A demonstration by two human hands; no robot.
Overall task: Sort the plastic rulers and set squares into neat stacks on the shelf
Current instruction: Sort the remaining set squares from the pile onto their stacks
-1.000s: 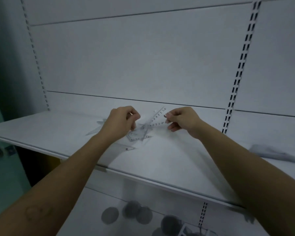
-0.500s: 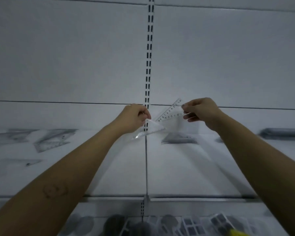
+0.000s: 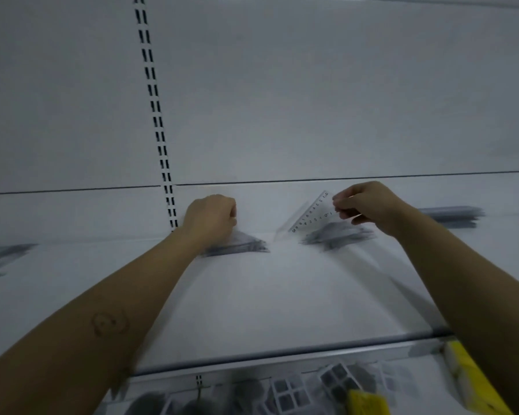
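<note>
Shelf [image 3: 252,295] holds two blurred stacks: left stack [image 3: 243,245], right stack [image 3: 339,235], mid-frame. Right hand [image 3: 369,205] pinches clear set square [image 3: 309,217], scale numerals along edges. Left hand [image 3: 210,217] curled at left stack; grip unclear.

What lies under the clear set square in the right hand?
Below the set square, a blurred grey stack lies on the shelf. The right hand covers part of its far edge.

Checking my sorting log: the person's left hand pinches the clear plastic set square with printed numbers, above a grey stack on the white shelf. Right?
Wrong hand. The head view shows the right hand pinching the clear plastic set square with printed numbers above a grey stack on the white shelf; the left hand is down at a second grey stack.
</note>
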